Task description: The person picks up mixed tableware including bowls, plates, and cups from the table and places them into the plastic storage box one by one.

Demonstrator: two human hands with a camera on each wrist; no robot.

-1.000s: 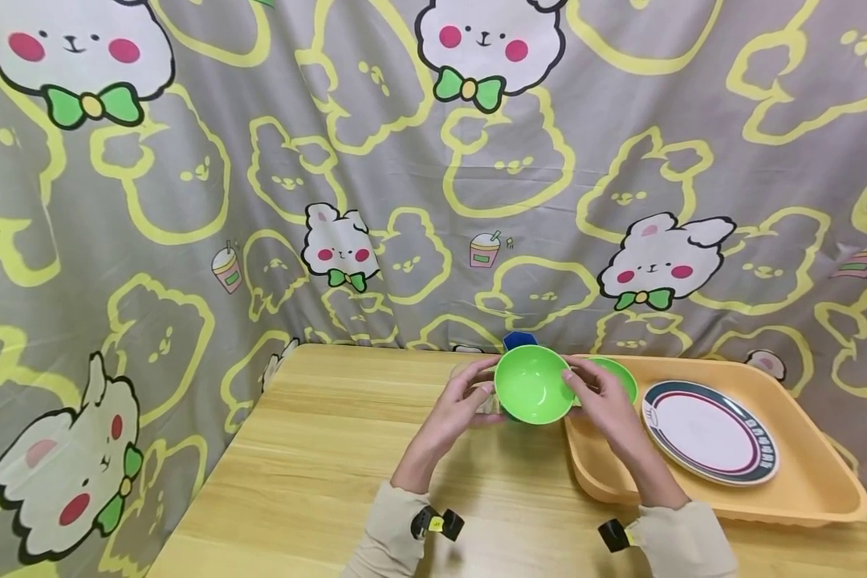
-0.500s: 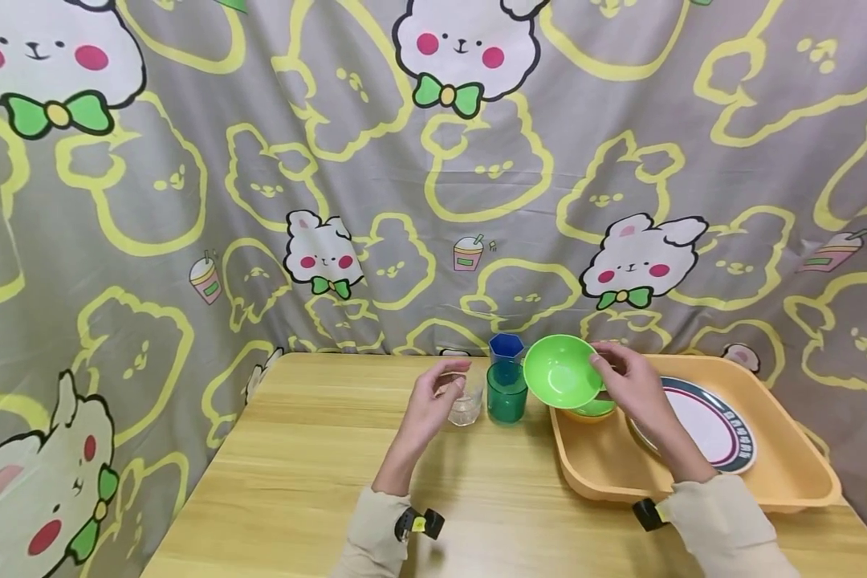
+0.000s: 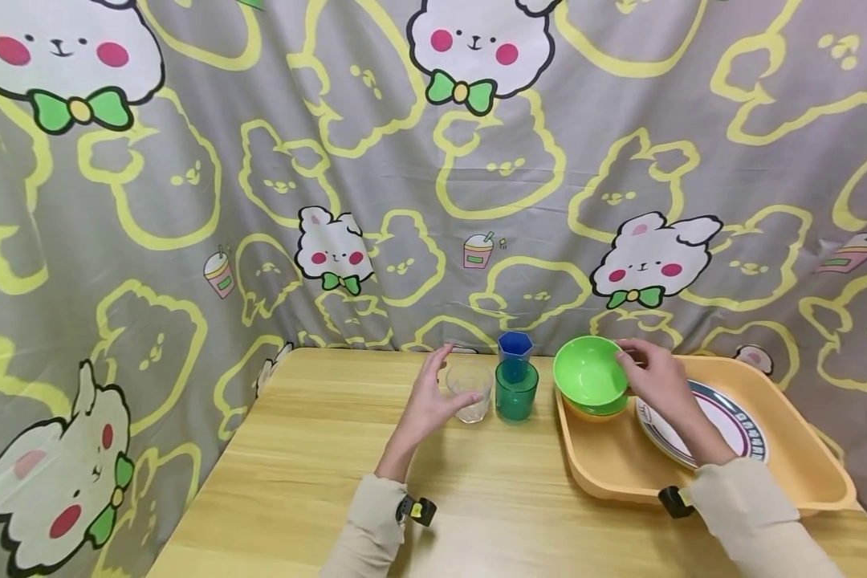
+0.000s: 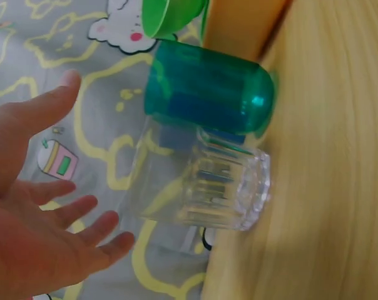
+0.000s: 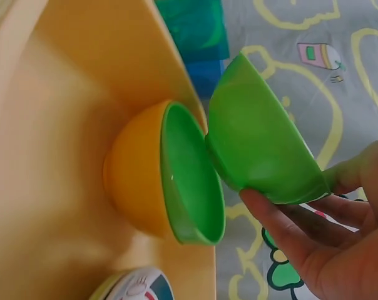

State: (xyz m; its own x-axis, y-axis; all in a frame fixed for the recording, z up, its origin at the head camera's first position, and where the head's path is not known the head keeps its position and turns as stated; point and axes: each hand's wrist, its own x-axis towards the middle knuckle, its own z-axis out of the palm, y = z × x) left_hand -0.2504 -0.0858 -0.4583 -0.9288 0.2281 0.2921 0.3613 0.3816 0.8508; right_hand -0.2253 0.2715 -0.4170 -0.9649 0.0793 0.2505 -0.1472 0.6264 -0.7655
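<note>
Nearest, the beige sleeves (image 3: 367,518) reach in over the near edge of the light wood-grained counter (image 3: 296,490), each with a small black device (image 3: 423,511) at the wrist. To the right lies a rectangular orange-yellow tray (image 3: 802,437) with rounded corners, holding a round white plate (image 3: 731,421) banded in dark green and red.

Farther on, the right hand (image 3: 663,388) has its grip clamped on the rim of a light green round bowl (image 3: 588,373). This bowl is tilted in the air at the tray's far left corner, over an orange-sided round bowl (image 5: 132,169) with a green inside; whether the two touch I cannot tell. The left hand (image 3: 428,404) has its grip spread, thumb and fingers apart, just beside a clear ridged tumbler (image 4: 220,181) standing upright near the counter's far edge. Between that and the tray stands a teal see-through tumbler (image 3: 516,393), with a blue hexagonal cup (image 3: 515,345) right behind it.

Beyond the far edge hangs a grey curtain (image 3: 592,96) printed with rabbits and yellow outlines.
</note>
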